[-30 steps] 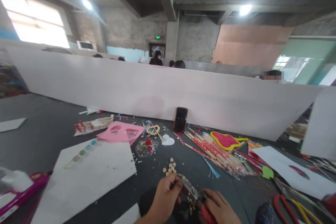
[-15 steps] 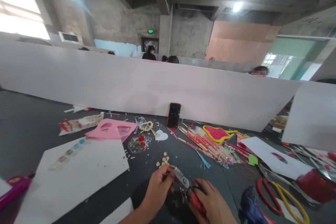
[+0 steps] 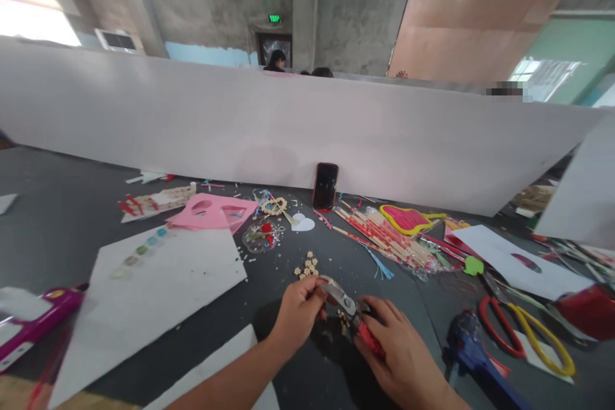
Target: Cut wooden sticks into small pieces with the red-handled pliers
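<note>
My right hand point(image 3: 403, 346) is wrapped round the red handles of a pair of pruning shears point(image 3: 348, 304), whose metal blades point away to the left. At the blade tips, the fingers of my left hand point(image 3: 296, 314) are pinched together. What they hold is too small and too covered to make out. Just beyond them lies a heap of small flower-shaped beige pieces point(image 3: 307, 265). More beige bits point(image 3: 343, 321) lie below the shears, between my hands.
A phone point(image 3: 325, 186) leans on the white partition point(image 3: 216, 122). Wrapped sticks point(image 3: 379, 230) lie beyond my right hand, with scissors point(image 3: 500, 327) and a blue glue gun point(image 3: 473, 346) at right. White sheets point(image 3: 163, 288) and a purple tool point(image 3: 45, 320) are at left.
The view has tilted down, so the table things sit higher in the picture. Both hands keep the same hold at the shears.
</note>
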Motion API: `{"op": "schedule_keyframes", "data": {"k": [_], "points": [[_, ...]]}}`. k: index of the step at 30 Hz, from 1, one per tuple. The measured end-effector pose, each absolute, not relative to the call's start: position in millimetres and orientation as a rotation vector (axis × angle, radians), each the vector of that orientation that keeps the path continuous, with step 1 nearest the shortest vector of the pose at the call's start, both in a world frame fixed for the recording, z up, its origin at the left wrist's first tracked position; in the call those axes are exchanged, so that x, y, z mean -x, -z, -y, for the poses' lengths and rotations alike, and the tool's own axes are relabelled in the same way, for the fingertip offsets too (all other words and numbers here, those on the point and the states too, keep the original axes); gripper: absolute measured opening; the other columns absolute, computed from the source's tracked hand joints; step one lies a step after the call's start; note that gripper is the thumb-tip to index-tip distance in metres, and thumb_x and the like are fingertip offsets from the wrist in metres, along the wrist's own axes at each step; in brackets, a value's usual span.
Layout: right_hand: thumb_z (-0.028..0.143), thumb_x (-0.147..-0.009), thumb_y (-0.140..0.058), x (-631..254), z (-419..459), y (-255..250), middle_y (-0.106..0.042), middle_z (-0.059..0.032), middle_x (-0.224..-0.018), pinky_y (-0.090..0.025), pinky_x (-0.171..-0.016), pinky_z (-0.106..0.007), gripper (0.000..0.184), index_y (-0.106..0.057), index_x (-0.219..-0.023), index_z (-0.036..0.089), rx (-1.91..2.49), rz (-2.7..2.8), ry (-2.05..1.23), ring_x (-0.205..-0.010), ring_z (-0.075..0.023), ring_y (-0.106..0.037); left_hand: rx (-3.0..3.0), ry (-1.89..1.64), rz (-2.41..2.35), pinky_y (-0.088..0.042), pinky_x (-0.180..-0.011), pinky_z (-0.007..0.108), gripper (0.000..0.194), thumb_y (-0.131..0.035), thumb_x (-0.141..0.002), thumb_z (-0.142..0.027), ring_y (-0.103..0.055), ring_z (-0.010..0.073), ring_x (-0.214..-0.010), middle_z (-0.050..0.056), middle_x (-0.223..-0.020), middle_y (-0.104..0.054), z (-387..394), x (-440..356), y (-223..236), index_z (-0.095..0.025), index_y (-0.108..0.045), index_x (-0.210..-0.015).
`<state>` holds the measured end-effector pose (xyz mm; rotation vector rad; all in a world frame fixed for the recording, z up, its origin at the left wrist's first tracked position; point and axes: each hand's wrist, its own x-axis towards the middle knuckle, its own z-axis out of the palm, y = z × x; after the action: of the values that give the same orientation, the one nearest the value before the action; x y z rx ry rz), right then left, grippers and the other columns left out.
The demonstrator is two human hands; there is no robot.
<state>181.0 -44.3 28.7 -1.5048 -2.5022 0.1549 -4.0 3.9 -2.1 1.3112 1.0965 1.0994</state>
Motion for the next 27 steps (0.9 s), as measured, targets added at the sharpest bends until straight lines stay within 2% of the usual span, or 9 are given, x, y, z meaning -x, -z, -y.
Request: {"op": "schedule_keyframes", "data": {"k": [7,9,13,18,27], "points": [[0.030,-0.084,-0.045,-183,41,-15,-0.058,-0.0106,-0.106,-0.045,-0.084,-0.036,0.015,-0.055,-0.087,0.020,1.458,2.365,-0.117,-0.102,-0.0215,-0.053,-1.314,-1.087,-1.093,-0.034,-0.043,0.018,0.025,-0.048,-0.079,-0.031,-0.047,0.0081,-0.043,-0.001,-0.057,-0.057,-5,5,1,-0.013,-0.063,-0.072],[0.031,-0.083,-0.046,-185,40,-9,-0.058,-0.0117,-0.103,-0.047,-0.081,-0.036,0.019,-0.052,-0.095,0.018,1.486,2.287,-0.091,-0.099,-0.0219,-0.055,-1.311,-1.086,-1.099,-0.033,-0.043,0.018,0.026,-0.047,-0.080,-0.032,-0.047,0.0080,-0.043,-0.001,-0.057,-0.056,-5,6,2,-0.013,-0.062,-0.072],[0.031,-0.080,-0.048,-187,41,-4,-0.057,-0.0139,-0.109,-0.045,-0.084,-0.039,0.045,-0.040,-0.121,0.013,1.562,2.291,-0.073,-0.098,-0.0237,-0.054,-1.313,-1.077,-1.100,-0.033,-0.044,0.018,0.022,-0.048,-0.079,-0.030,-0.047,0.0081,-0.044,-0.002,-0.054,-0.053,-2,5,2,-0.013,-0.061,-0.073],[0.029,-0.079,-0.047,-186,43,-12,-0.059,-0.0112,-0.106,-0.042,-0.085,-0.039,0.038,-0.048,-0.115,0.017,1.686,2.355,-0.177,-0.095,-0.0234,-0.055,-1.328,-1.058,-1.108,-0.033,-0.043,0.017,0.023,-0.047,-0.080,-0.031,-0.046,0.0081,-0.043,-0.003,-0.052,-0.050,1,3,0,-0.013,-0.060,-0.072],[0.026,-0.074,-0.048,-182,47,-18,-0.061,-0.0107,-0.102,-0.043,-0.081,-0.035,0.038,-0.050,-0.110,0.017,1.778,2.335,-0.183,-0.091,-0.0232,-0.056,-1.321,-1.108,-1.041,-0.037,-0.045,0.018,0.025,-0.049,-0.080,-0.036,-0.048,0.0082,-0.045,-0.002,-0.057,-0.054,1,4,2,-0.013,-0.059,-0.073]]}}
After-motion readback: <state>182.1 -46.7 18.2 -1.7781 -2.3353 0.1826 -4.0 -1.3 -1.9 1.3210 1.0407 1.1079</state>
